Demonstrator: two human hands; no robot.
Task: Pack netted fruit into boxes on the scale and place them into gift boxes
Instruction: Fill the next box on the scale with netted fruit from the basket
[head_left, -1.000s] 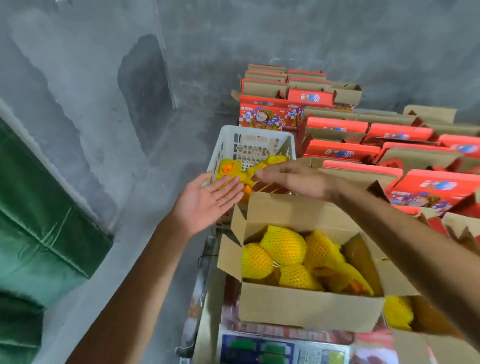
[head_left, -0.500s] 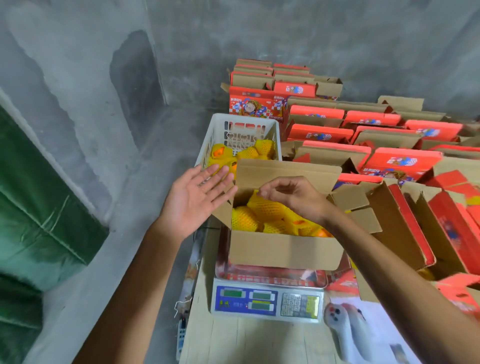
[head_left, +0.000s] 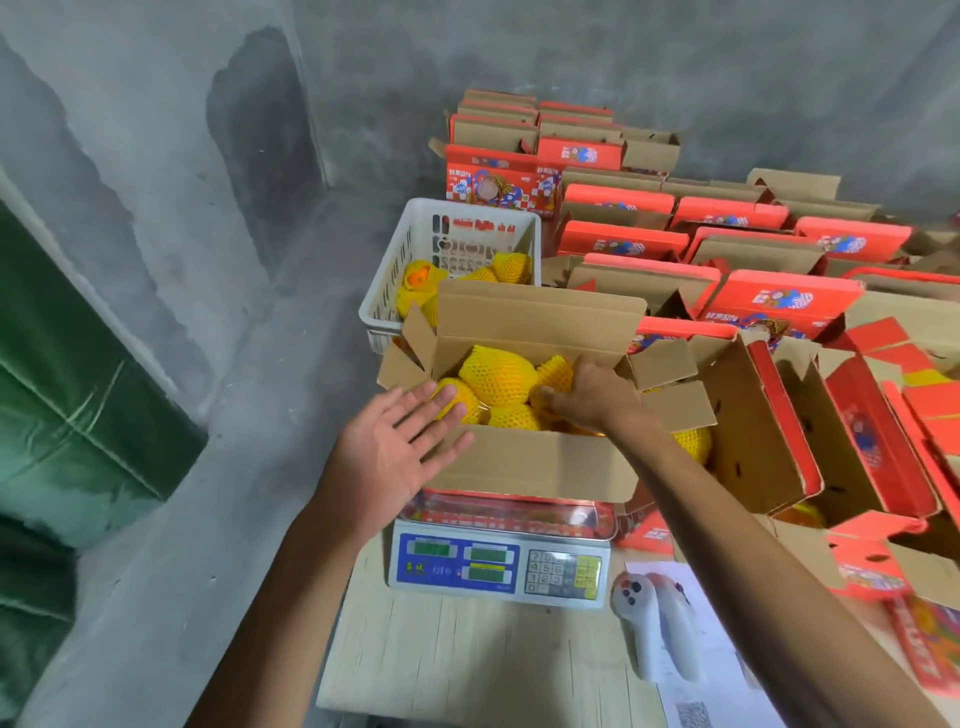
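Green padding fills the far left against a grey concrete wall. Next comes the left hand (head_left: 395, 452), fingers straight and spread, released, its fingertips over the near left corner of the cardboard box (head_left: 530, 462) and just reaching the nearest netted fruit (head_left: 496, 376). That box sits on the tray of the scale (head_left: 498, 564), which stands on the desk (head_left: 457, 654), and it is filled close to its rim with fruit in yellow foam nets. Behind it a white basket (head_left: 384, 291) holds a few more netted pieces. Inside the box, the right hand (head_left: 592, 397) is curled down among the fruit; whether it is grasping one or only pressing them into place I cannot tell. Further right stand rows of red gift boxes (head_left: 779, 306), flaps open, one near box already holding a netted fruit.

Risk, as I judge it: any hand weight resting on the box or fruit would falsify the scale reading, so both should lift before it is read. Fruit piled at the rim could roll out when the box is moved, and a hard press could bruise it through the net.
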